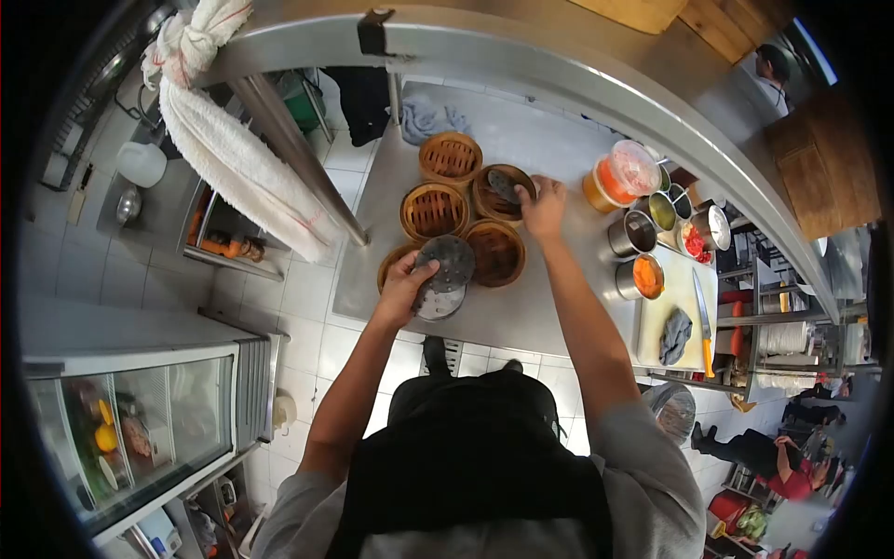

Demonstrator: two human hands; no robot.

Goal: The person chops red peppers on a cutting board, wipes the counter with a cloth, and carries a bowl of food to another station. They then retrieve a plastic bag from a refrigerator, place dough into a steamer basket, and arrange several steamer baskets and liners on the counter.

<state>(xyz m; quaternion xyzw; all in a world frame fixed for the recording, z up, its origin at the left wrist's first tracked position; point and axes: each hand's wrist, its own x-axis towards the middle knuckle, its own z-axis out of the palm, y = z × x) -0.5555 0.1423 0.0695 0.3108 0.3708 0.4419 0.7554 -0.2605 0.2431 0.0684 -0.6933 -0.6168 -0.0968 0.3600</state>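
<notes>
My left hand (402, 291) grips a small stack of round steamer liners at the near edge of the steel table. The top liner (447, 262) is dark with small holes, and a whitish disc (440, 305) shows below it. Bamboo steamer baskets (434, 211) stand in a cluster on the table, some with slatted bottoms showing. My right hand (545, 207) pinches another dark perforated liner (504, 184) at its right edge, tilted within the rim of the upper right basket (495, 211). One basket (391, 265) is partly hidden behind my left hand and its liners.
Metal pots (633, 233) and tubs of orange food (629, 170) stand at the right. A knife (702, 321) and grey cloth (676, 335) lie on a cutting board (655, 321). A steel shelf rail (521, 54) with a hanging towel (237, 163) crosses above. Other people are at far right.
</notes>
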